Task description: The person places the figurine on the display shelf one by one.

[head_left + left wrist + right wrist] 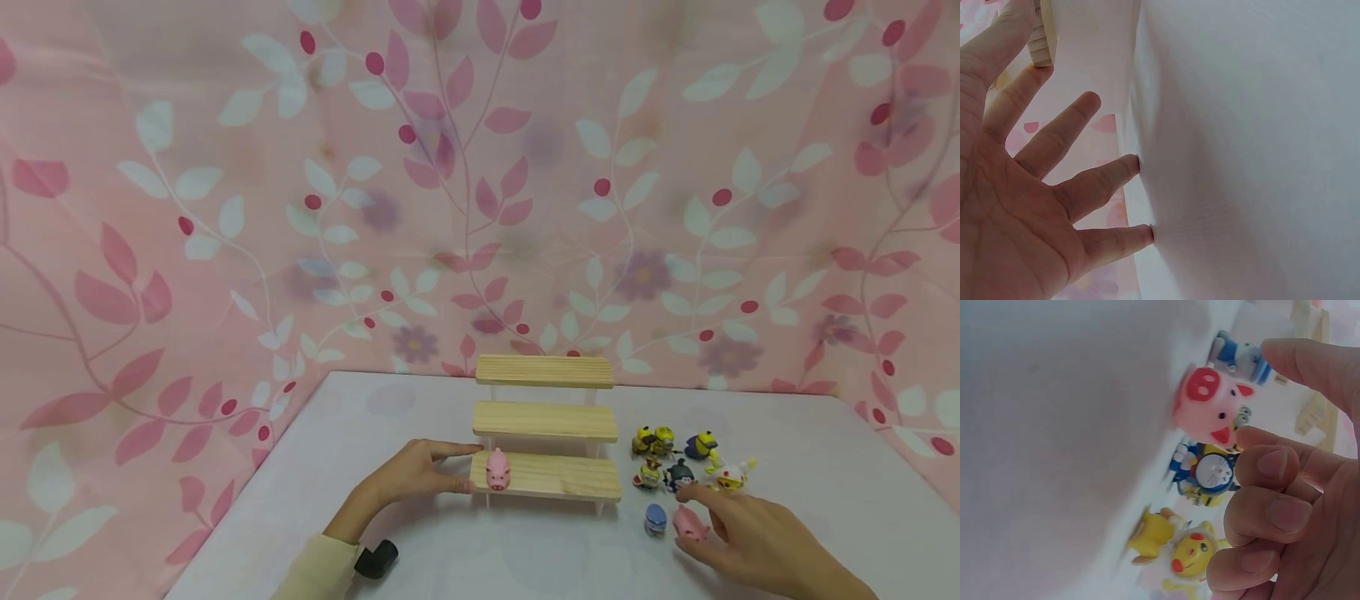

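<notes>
Since the stepped stand of three pale wooden boards (545, 421) sits between the hands, keep the left hand (408, 475) steady: fingers spread wide, thumb and index touching the bottom board's end. Right hand (750, 533) looks half-open, holding nothing, the rounded pink toy pig (688, 523) between thumb and index. I'd pinch its sides gently, avoiding the small blue-capped figure (656, 520) just left.

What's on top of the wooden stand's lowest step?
One pink pig figurine, near the left end of the lowest step. The step is bare to its right; the patch directly under the pig is covered.
</notes>
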The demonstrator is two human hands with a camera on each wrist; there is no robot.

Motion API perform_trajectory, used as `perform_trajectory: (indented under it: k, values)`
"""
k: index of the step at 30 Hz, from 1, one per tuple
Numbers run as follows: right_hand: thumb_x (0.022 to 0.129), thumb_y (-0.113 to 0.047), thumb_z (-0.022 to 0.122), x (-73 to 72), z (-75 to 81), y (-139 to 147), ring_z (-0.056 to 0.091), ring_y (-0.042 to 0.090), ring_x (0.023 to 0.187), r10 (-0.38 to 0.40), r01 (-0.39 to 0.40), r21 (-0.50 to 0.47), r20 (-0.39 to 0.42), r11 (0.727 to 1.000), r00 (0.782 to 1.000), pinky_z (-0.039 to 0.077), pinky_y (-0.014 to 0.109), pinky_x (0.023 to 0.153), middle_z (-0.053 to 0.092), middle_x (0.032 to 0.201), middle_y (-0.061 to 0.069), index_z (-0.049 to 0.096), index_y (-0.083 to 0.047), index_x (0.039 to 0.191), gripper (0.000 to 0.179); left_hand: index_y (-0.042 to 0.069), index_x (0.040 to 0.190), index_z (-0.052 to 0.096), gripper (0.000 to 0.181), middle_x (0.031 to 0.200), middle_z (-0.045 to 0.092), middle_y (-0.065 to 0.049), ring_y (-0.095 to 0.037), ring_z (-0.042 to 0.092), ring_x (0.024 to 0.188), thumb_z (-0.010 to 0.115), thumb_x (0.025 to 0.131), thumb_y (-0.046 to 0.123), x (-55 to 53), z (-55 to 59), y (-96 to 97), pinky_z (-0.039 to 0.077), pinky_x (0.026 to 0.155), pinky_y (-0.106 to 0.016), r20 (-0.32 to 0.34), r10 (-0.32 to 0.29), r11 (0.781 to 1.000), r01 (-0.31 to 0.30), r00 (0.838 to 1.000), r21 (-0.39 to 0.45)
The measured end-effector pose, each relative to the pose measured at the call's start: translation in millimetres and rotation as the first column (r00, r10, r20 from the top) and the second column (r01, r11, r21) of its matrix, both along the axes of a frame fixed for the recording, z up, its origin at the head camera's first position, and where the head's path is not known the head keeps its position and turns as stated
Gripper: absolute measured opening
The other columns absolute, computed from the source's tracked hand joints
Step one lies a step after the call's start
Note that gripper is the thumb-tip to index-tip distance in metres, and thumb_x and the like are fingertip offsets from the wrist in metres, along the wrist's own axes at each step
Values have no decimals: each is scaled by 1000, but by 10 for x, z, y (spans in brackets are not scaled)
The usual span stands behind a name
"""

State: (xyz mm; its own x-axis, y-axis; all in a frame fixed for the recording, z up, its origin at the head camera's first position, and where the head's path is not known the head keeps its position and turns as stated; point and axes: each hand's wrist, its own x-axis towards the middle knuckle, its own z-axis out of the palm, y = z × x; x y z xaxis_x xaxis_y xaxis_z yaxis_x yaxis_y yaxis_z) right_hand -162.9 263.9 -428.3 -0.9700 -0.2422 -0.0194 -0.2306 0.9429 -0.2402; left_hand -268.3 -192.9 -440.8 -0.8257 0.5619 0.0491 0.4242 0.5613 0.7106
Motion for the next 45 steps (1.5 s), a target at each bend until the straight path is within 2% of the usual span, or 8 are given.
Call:
perform_trajectory:
  k: [3,9,15,20,24,29,45]
  values:
    - [79,-65,70,-8,-21,21,38,5,53,-11,11,3,21,1000,1000,32,24,48,42,66,-10,63,-28,120,56,35,132,64,57,133,61,5,-28,52,127,79,80,50,0,0,2,44,100,-54,0,3,1000,-3,1000,-2]
    - [78,-64,72,-11,-81,53,36,4,53,-9,10,16,-34,1000,999,31,24,49,40,64,-12,64,-29,117,54,34,132,64,57,132,61,4,-26,53,127,79,80,51,-4,4,3,45,100,-52,-8,1,1000,-1,1000,-3]
    - [78,-61,73,-39,-112,73,39,7,55,-46,45,17,44,999,998,34,27,51,43,66,-9,64,-27,118,53,32,132,65,58,133,61,1,-26,53,126,80,79,50,0,-3,4,45,99,-53,-8,-5,1000,5,1000,22]
    - [79,-59,73,-43,-138,78,40,8,55,-53,52,26,59,998,997,35,27,51,44,65,-9,64,-30,110,44,31,132,65,58,133,61,2,-26,53,126,80,79,50,0,-10,0,45,99,-52,-17,-13,1000,13,1000,27]
    - [78,-59,74,-52,-137,71,42,10,56,-68,67,23,82,998,994,36,28,51,45,65,-8,64,-30,107,42,31,132,65,57,133,61,3,-26,53,127,80,79,48,0,-8,-2,45,99,-53,-7,-15,999,15,1000,33]
    - [78,-59,74,-38,-134,78,40,9,55,-61,59,29,62,998,996,35,27,50,44,64,-8,63,-30,106,42,31,132,65,57,134,60,1,-28,52,127,80,80,47,-1,-13,-4,44,99,-55,3,-18,999,18,1000,42]
    - [76,-60,76,-26,-85,60,42,11,54,-86,84,29,75,996,993,37,27,50,44,64,-6,64,-26,106,46,32,132,65,58,133,61,2,-26,53,127,79,79,51,2,-4,-5,45,99,-53,-13,-2,1000,3,1000,14]
